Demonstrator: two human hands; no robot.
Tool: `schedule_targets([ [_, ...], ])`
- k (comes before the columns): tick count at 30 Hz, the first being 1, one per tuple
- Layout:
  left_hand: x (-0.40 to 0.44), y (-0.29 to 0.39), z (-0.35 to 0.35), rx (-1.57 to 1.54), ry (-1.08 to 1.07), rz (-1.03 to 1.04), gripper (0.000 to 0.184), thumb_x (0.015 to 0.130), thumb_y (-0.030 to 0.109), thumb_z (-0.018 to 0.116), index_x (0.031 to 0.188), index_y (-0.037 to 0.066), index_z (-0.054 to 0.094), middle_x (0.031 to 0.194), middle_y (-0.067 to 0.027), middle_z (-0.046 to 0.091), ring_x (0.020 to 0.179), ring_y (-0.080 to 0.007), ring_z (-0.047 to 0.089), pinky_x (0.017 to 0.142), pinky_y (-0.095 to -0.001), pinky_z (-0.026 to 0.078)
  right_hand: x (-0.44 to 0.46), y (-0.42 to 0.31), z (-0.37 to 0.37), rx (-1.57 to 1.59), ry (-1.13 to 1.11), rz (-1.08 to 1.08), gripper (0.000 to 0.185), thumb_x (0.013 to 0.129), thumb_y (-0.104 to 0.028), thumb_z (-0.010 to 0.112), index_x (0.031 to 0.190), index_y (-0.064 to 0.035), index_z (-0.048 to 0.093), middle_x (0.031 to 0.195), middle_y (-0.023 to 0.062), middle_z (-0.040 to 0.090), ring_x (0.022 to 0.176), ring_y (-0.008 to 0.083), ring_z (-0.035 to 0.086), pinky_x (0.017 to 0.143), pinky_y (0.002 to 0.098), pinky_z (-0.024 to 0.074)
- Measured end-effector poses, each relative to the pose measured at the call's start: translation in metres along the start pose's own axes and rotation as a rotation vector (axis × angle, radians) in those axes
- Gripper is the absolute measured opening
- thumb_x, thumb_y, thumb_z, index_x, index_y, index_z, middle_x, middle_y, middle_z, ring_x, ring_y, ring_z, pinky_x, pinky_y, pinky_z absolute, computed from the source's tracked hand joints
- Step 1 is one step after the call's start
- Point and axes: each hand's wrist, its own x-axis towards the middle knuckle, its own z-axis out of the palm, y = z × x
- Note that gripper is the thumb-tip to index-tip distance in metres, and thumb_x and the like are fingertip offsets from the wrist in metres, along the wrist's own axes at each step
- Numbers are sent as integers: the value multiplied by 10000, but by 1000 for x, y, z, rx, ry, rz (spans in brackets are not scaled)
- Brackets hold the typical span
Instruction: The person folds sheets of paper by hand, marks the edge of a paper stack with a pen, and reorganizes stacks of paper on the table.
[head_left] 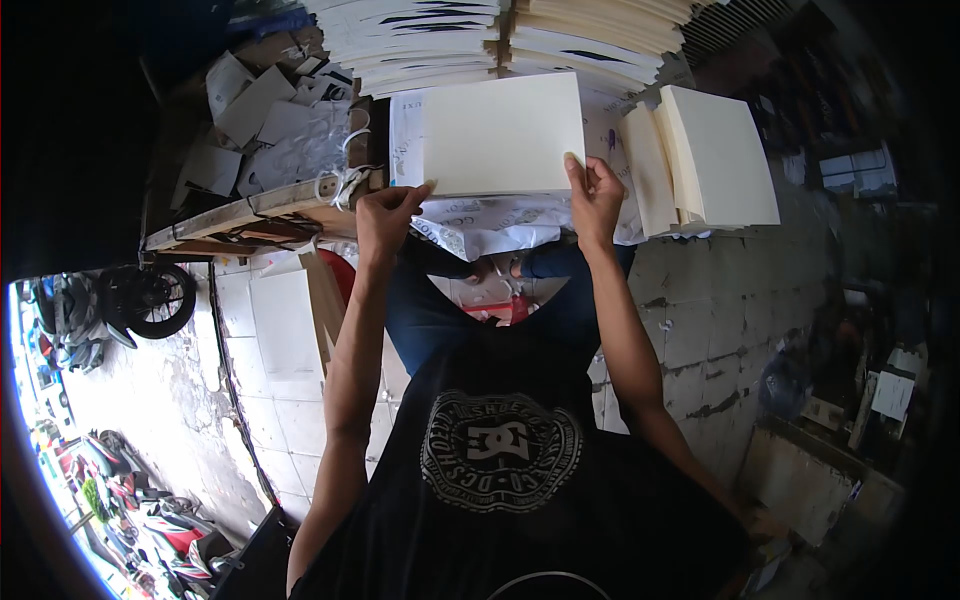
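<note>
A cream sheet of paper or card (503, 135) lies at the front of the work table, over a printed white wrapping (480, 243). My left hand (388, 222) pinches its near left corner, fingers closed. On the right edge, my right hand (597, 203) has its thumb on top and its other fingers curled by the side; what those fingers touch underneath is partly hidden. Just right of this hand stands a thick stack of cream sheets (725, 160).
Tall stacks of cream sheets (410, 40) fill the back of the table. A wooden-edged bin (240, 215) with loose paper scraps (255, 105) is at left. More sheets (283, 320) lean by my left forearm. Motorcycles (170, 530) stand outside at far left.
</note>
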Motion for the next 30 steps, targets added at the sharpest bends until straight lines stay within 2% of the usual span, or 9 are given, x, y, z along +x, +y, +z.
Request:
schedule_targets([
  [2, 3, -7, 1, -54, -8, 1, 393, 808, 320, 800, 891, -60, 744, 684, -89, 690, 623, -100, 610, 596, -251, 454, 7, 6, -9, -258, -27, 21, 222, 887, -217, 727, 893, -7, 654, 916, 102, 677, 818, 170, 624, 725, 303, 477],
  [5, -1, 0, 1, -41, -11, -19, 394, 819, 318, 789, 898, -65, 739, 706, -91, 694, 636, -106, 615, 608, -250, 461, 12, 17, -10, -416, 114, -369, 290, 837, -302, 768, 810, -44, 639, 891, 95, 634, 835, 260, 582, 751, 385, 454],
  [6, -1, 0, 2, -54, -13, -7, 396, 826, 316, 782, 900, -70, 737, 704, -89, 690, 637, -105, 611, 613, -253, 465, 13, 18, -11, -392, 82, -320, 306, 821, -318, 777, 803, -49, 632, 917, 83, 623, 908, 319, 559, 814, 440, 442],
  [15, 2, -6, 2, -94, -40, -26, 373, 841, 315, 772, 898, -52, 732, 727, -62, 677, 665, -101, 605, 653, -241, 468, 13, 22, -12, -338, 58, -320, 287, 816, -282, 773, 778, -38, 625, 913, 90, 620, 903, 310, 580, 811, 435, 447],
  [24, 2, -9, 3, -129, -12, -18, 380, 819, 315, 785, 891, -55, 741, 712, -73, 695, 645, -99, 620, 640, -246, 474, 12, 23, -12, -338, 61, -349, 311, 807, -285, 774, 764, -29, 602, 907, 102, 611, 878, 325, 585, 804, 442, 450],
  [27, 4, -14, 3, -109, -9, -17, 378, 826, 313, 779, 894, -56, 740, 722, -79, 700, 659, -103, 627, 646, -244, 477, 10, 27, -15, -419, 35, -345, 294, 811, -268, 762, 931, -41, 619, 1019, 134, 595, 988, 338, 564, 846, 451, 436],
  [30, 6, -20, 3, -94, -10, -13, 378, 837, 309, 769, 904, -62, 737, 733, -91, 704, 670, -112, 635, 654, -245, 481, -6, -14, -3, -642, 96, -631, 481, 821, -260, 742, 1206, -46, 549, 1218, 175, 526, 1159, 364, 489, 923, 484, 400],
])
